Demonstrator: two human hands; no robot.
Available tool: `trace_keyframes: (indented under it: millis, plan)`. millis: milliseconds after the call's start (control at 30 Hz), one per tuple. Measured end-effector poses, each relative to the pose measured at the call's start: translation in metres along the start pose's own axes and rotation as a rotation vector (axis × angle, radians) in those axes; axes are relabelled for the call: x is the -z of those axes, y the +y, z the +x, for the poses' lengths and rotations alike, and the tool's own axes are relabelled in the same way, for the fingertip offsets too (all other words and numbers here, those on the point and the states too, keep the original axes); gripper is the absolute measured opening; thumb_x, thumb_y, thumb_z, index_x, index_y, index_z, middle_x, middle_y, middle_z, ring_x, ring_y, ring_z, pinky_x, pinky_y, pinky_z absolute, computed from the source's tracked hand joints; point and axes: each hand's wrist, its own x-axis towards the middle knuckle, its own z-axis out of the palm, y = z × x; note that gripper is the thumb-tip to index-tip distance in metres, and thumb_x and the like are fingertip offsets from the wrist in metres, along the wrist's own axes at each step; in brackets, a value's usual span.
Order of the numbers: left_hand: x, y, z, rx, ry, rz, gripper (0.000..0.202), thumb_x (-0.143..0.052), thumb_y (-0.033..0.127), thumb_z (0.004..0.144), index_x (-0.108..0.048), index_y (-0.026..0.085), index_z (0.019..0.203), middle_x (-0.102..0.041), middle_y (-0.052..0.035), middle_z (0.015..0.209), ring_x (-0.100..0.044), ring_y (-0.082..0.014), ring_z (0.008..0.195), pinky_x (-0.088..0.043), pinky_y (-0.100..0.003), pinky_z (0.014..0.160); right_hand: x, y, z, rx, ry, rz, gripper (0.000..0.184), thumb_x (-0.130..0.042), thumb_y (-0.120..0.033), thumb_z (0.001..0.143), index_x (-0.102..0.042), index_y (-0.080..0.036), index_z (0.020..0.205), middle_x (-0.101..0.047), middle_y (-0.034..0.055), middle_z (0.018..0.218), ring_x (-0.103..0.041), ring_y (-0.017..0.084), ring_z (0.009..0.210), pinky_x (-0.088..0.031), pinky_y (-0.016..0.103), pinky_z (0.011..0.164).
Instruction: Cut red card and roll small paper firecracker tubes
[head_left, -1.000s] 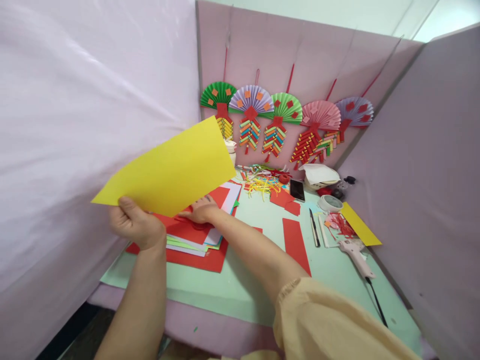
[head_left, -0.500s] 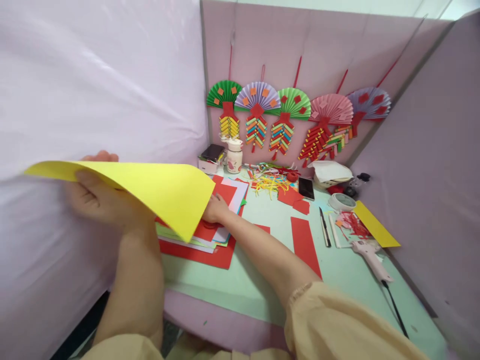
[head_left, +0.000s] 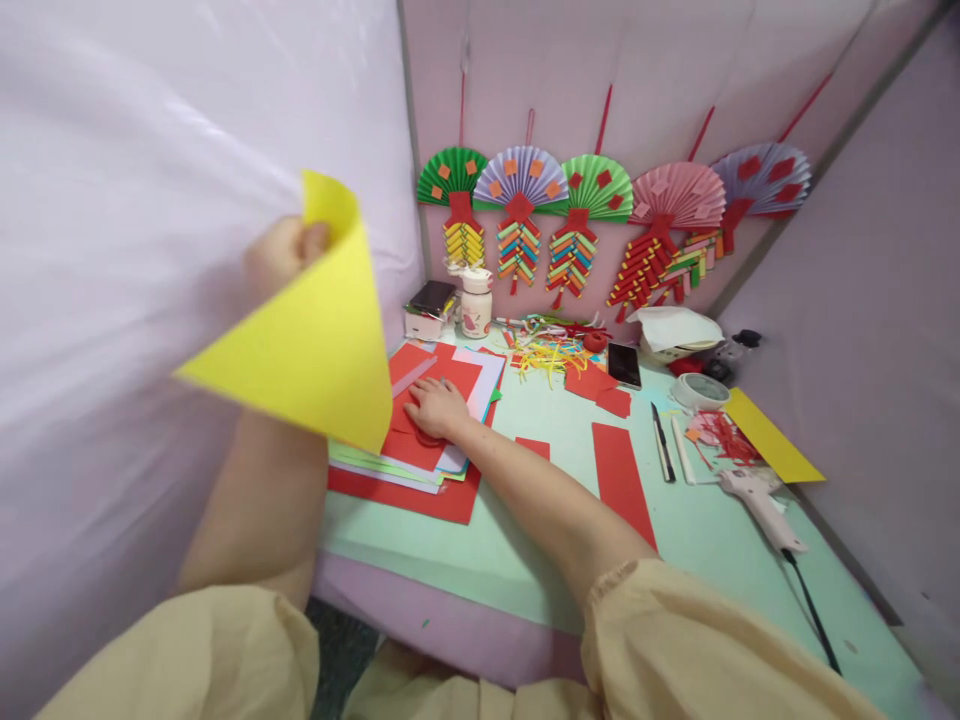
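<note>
and up high on the left goes the yellow sheet [head_left: 330,360], gripped near its upper end by the left hand [head_left: 281,255], with fingers curled in tightly on the paper. bending over and hanging down in front of the left forearm [head_left: 259,500], probably raised like that to stay clear of the pile [head_left: 401,478] just below. cannot make out the exact thumb placement, with the blur and the curling paper in the way.

over now to the right hand [head_left: 439,408]: pressing palm down on the red paper [head_left: 463,374] atop the pile, fanning the fingers loosely apart, apparently to steady the loose layers against sliding. showing no clear hold on anything; cannot tell about the curved red thing [head_left: 429,440] beneath the heel of the palm.

holding the left forearm nearly upright, stretching the right forearm [head_left: 540,480] long and slanted across the mint-green table top [head_left: 555,540]. parked well apart at the right, craft knife [head_left: 663,445] and glue gun [head_left: 761,508], perhaps to leave working room around the paper.
</note>
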Motion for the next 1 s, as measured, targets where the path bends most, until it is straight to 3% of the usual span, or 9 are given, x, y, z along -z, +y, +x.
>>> trace_keyframes:
  millis: [67, 133, 233, 333, 433, 533, 700, 833, 1000]
  plan:
    - [-0.017, 0.006, 0.009, -0.040, -0.094, 0.214, 0.037, -0.047, 0.033, 0.087, -0.042, 0.011, 0.058, -0.052, 0.0042, 0.069, -0.061, -0.0141, 0.086, -0.035, -0.025, 0.072, 0.000, 0.000, -0.001, -0.005, 0.000, 0.004, 0.038, -0.040, -0.039, 0.095, -0.059, -0.018, 0.120, -0.051, 0.0097, 0.139, -0.039, 0.024, 0.130, -0.019, 0.047, 0.112]
    - [-0.025, 0.008, 0.023, -0.093, -0.106, 0.333, 0.044, -0.034, 0.038, 0.091, -0.042, 0.010, 0.058, -0.052, 0.0044, 0.071, -0.060, -0.0112, 0.086, -0.032, -0.025, 0.070, 0.001, -0.001, -0.002, -0.014, 0.008, 0.007, 0.037, -0.040, -0.037, 0.094, -0.058, -0.018, 0.121, -0.050, 0.0105, 0.140, -0.039, 0.025, 0.131, -0.018, 0.047, 0.112]
    - [-0.026, 0.007, 0.035, -0.170, 0.089, 0.292, 0.036, -0.044, 0.034, 0.094, -0.052, 0.010, 0.069, -0.056, 0.0067, 0.069, -0.054, -0.0032, 0.071, -0.034, -0.020, 0.066, 0.002, -0.001, -0.003, -0.031, 0.026, 0.014, 0.040, -0.043, -0.038, 0.093, -0.055, -0.017, 0.125, -0.047, 0.0117, 0.142, -0.039, 0.026, 0.130, -0.021, 0.045, 0.111]
    - [-0.024, 0.003, 0.020, -0.332, 0.187, 0.179, 0.023, -0.049, 0.032, 0.097, -0.060, 0.015, 0.087, -0.064, 0.0051, 0.078, -0.053, -0.0035, 0.069, -0.038, -0.017, 0.067, 0.002, -0.002, -0.004, -0.043, 0.043, 0.028, 0.044, -0.046, -0.038, 0.092, -0.051, -0.016, 0.129, -0.045, 0.0122, 0.143, -0.040, 0.028, 0.129, -0.022, 0.044, 0.110]
    - [-0.025, -0.009, -0.022, -0.438, 0.047, 0.083, 0.039, -0.037, 0.042, 0.101, -0.063, 0.013, 0.094, -0.070, -0.0004, 0.091, -0.061, -0.0062, 0.084, -0.043, -0.017, 0.078, 0.001, -0.002, -0.006, -0.047, 0.067, 0.045, 0.042, -0.047, -0.035, 0.091, -0.052, -0.014, 0.128, -0.045, 0.0136, 0.143, -0.042, 0.028, 0.126, -0.021, 0.045, 0.110]
    - [-0.028, -0.032, -0.073, -0.476, -0.175, 0.060, 0.034, -0.040, 0.038, 0.100, -0.065, 0.016, 0.106, -0.071, -0.0028, 0.105, -0.065, -0.0116, 0.098, -0.046, -0.022, 0.088, 0.002, -0.002, -0.007, -0.034, 0.078, 0.071, 0.038, -0.048, -0.035, 0.092, -0.055, -0.015, 0.124, -0.048, 0.0137, 0.140, -0.045, 0.027, 0.124, -0.023, 0.044, 0.110]
    - [-0.019, -0.072, -0.146, -0.353, -0.414, 0.055, 0.033, -0.038, 0.031, 0.098, -0.064, 0.018, 0.115, -0.068, -0.0057, 0.116, -0.063, -0.0165, 0.110, -0.047, -0.029, 0.099, 0.008, 0.001, 0.000, -0.013, 0.048, 0.155, 0.034, -0.045, -0.032, 0.095, -0.058, -0.018, 0.123, -0.057, 0.0106, 0.132, -0.050, 0.023, 0.121, -0.031, 0.041, 0.108]
    - [-0.006, -0.087, -0.173, -0.246, -0.471, 0.122, 0.034, -0.038, 0.032, 0.097, -0.064, 0.019, 0.116, -0.067, -0.0057, 0.119, -0.062, -0.0177, 0.112, -0.046, -0.033, 0.102, 0.027, 0.017, 0.006, -0.024, -0.014, 0.246, 0.038, -0.037, -0.019, 0.096, -0.055, -0.021, 0.130, -0.058, 0.0051, 0.133, -0.054, 0.018, 0.119, -0.041, 0.032, 0.100]
    - [-0.005, -0.098, -0.184, -0.171, -0.713, 0.290, 0.037, -0.038, 0.035, 0.094, -0.067, 0.018, 0.111, -0.066, -0.0077, 0.122, -0.060, -0.0211, 0.114, -0.047, -0.036, 0.101, 0.064, 0.047, -0.018, -0.041, -0.123, 0.296, 0.030, -0.050, -0.012, 0.086, -0.070, -0.018, 0.107, -0.069, 0.0044, 0.117, -0.063, 0.020, 0.103, -0.047, 0.027, 0.091]
